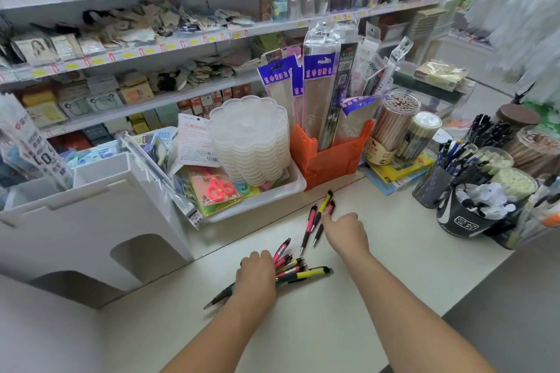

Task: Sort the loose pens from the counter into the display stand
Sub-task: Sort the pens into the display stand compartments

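Observation:
A bundle of pink, yellow and black pens (291,266) lies on the pale counter (378,266), and my left hand (256,274) grips it with fingers curled over the barrels. Three more pens (316,221) lie loose farther back, near the orange holder. My right hand (344,232) reaches to them; its fingertips touch or pinch a pink pen, and the view does not show which. A white tiered display stand (100,221) with arched cut-outs stands at the left.
A white tray (291,191) holds stacked clear palettes and scissors. An orange holder (330,157) with packaged goods stands behind the pens. Cups of pens (472,209) and pencil tubs (394,130) crowd the right side. Shelves fill the background.

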